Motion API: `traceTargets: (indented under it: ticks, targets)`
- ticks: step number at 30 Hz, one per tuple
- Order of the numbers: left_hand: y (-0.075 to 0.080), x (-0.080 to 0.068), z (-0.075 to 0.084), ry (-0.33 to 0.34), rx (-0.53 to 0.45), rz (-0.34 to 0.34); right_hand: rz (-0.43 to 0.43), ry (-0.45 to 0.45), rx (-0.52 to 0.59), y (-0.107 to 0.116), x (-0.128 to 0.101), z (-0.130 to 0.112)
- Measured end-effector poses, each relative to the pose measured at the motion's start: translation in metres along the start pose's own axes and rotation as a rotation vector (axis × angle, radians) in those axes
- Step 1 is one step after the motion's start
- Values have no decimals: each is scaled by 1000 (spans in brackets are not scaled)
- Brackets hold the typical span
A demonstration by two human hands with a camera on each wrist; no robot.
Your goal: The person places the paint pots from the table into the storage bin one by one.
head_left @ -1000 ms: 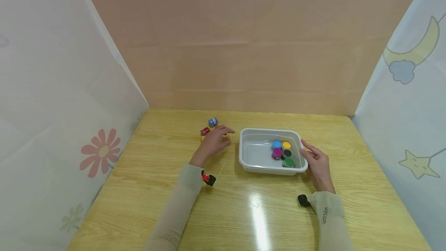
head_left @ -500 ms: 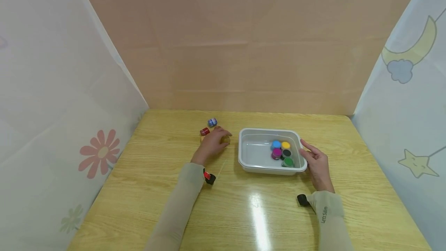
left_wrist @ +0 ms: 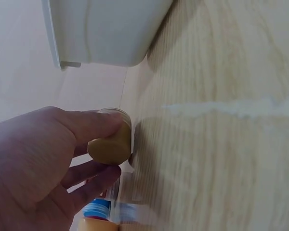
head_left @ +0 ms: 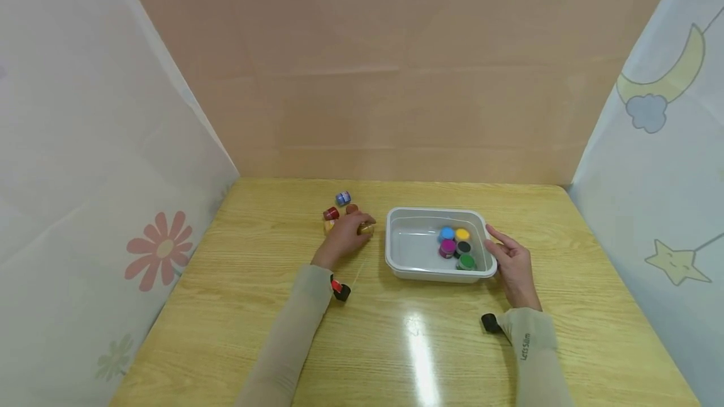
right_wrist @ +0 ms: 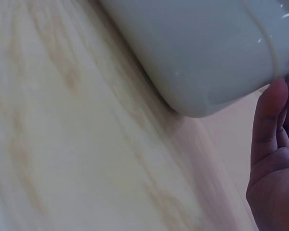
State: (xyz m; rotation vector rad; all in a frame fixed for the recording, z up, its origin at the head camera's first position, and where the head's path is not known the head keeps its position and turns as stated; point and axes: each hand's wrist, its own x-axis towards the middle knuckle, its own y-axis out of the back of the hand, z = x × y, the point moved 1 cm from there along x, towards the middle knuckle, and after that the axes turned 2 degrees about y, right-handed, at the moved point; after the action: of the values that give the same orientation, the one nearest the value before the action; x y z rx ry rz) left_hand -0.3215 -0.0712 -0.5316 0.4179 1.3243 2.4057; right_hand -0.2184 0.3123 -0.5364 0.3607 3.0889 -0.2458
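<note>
My left hand [head_left: 346, 235] pinches a small mustard-gold paint jar [left_wrist: 108, 150] between thumb and fingers, low over the table. Close by that hand lie a red jar [head_left: 330, 213], a brown-orange jar [head_left: 352, 208], a blue jar [head_left: 343, 198] and a pale orange jar [head_left: 329, 225], partly covered by the hand. The white plastic tub [head_left: 410, 274] stands right of them. My right hand [head_left: 516, 272] holds the tub's right rim, its thumb [right_wrist: 272, 101] against the wall. Inside, toward the right, sit jars with light blue, yellow, purple, black and green lids [head_left: 466, 261].
The wood-grain table [head_left: 418, 344] ends at a tan back sheet [head_left: 396, 112]. Patterned white sheets flank it, a flower [head_left: 164, 249] on the left one and a star [head_left: 677, 262] on the right. Each wrist wears a black camera [head_left: 342, 293].
My left hand lowered its fingers around the mustard-gold jar and now pinches it. My right hand keeps its hold on the tub. The view shifted slightly.
</note>
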Motion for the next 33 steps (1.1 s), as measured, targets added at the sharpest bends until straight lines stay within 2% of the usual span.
traceTargets:
  ticks: [8,13,22,28,33]
  targets:
    - [3,-3,2,41,-70,-2,-3,8,-5,5,1,2]
    - [12,-8,9,60,-122,48,1,13,-14,5,2,3]
    - [27,-15,26,6,-171,151,8,19,-26,3,2,4]
    - [33,-19,40,-65,-161,186,-3,6,-23,3,1,5]
    - [42,-21,52,-121,-192,220,-5,23,-17,3,1,3]
